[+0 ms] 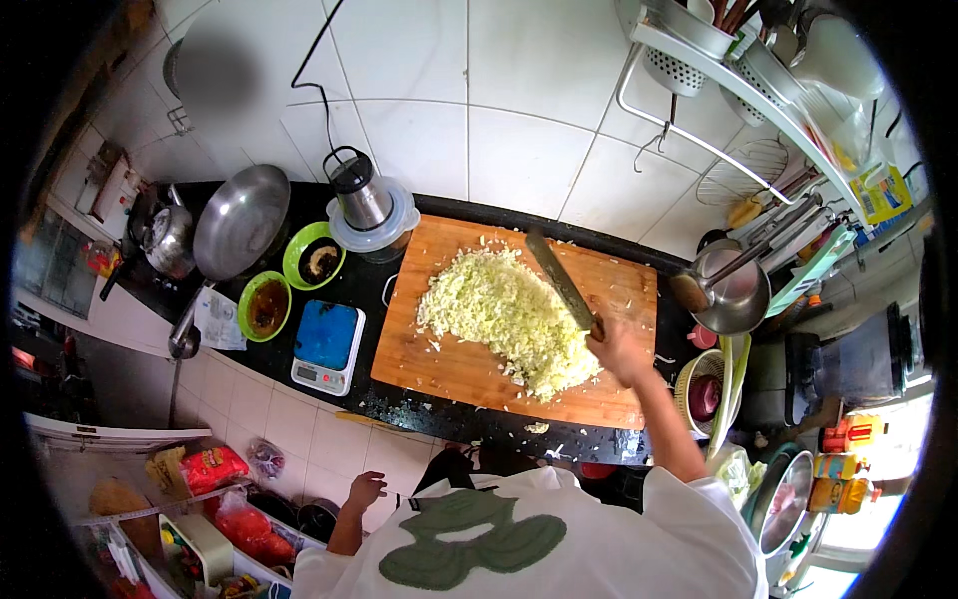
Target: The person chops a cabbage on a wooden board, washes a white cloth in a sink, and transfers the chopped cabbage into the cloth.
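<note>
My right hand [618,349] grips the handle of a cleaver [560,283], whose dark blade slants up and to the left at the right side of a heap of chopped cabbage [501,311]. The heap spreads over a large wooden cutting board [419,382], with loose bits scattered around it. Whether the blade touches the board is hard to tell. Away from the counter, my left hand [367,490] hangs low at my side, fingers apart and holding nothing.
Left of the board are a kitchen scale [327,346], two green bowls [263,305] with dark contents, an electric food chopper [365,196] and a wok [243,222]. At right stand a saucepan [730,288], a basket [685,393] holding a red onion, and a utensil rack [756,67] overhead.
</note>
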Motion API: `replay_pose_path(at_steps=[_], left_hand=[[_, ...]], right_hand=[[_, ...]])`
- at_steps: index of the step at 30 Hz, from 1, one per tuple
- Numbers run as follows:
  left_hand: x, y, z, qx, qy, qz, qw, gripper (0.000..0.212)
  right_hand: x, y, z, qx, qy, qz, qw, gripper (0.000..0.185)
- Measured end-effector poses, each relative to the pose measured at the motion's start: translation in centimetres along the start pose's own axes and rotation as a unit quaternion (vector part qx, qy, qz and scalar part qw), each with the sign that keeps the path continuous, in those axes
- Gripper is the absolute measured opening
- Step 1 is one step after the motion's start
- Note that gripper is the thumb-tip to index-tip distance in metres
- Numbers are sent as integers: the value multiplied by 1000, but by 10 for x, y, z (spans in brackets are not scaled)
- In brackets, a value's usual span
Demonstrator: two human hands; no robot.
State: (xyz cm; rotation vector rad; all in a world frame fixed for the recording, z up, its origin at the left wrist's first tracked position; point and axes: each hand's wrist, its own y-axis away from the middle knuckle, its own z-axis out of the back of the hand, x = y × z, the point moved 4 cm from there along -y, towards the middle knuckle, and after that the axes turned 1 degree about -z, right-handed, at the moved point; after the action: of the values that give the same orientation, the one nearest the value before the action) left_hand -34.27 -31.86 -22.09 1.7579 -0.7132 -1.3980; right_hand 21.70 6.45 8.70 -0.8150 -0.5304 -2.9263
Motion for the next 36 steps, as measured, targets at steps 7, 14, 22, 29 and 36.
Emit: replay_pose_path(at_steps=[7, 14, 22, 29, 36], left_hand=[[-40, -9, -18, 45, -378, -309, 872, 33], [-35, -2, -21, 85, -631, -348, 689, 28], [-51, -7, -10, -2, -477, -116, 871, 25], [-157, -37, -31, 43, -501, -196, 842, 24], [-325, 66, -232, 258, -588, -415, 644, 22]], right_hand=[[-13, -28, -83, -14, -164, -55, 985, 31], [-6, -51, -114, -56, -148, -48, 986, 36], [17, -52, -129, -105, -157, -14, 982, 30], [113, 25, -63, -132, -341, 178, 914, 52], [7, -4, -97, -109, 27, -52, 992, 53]])
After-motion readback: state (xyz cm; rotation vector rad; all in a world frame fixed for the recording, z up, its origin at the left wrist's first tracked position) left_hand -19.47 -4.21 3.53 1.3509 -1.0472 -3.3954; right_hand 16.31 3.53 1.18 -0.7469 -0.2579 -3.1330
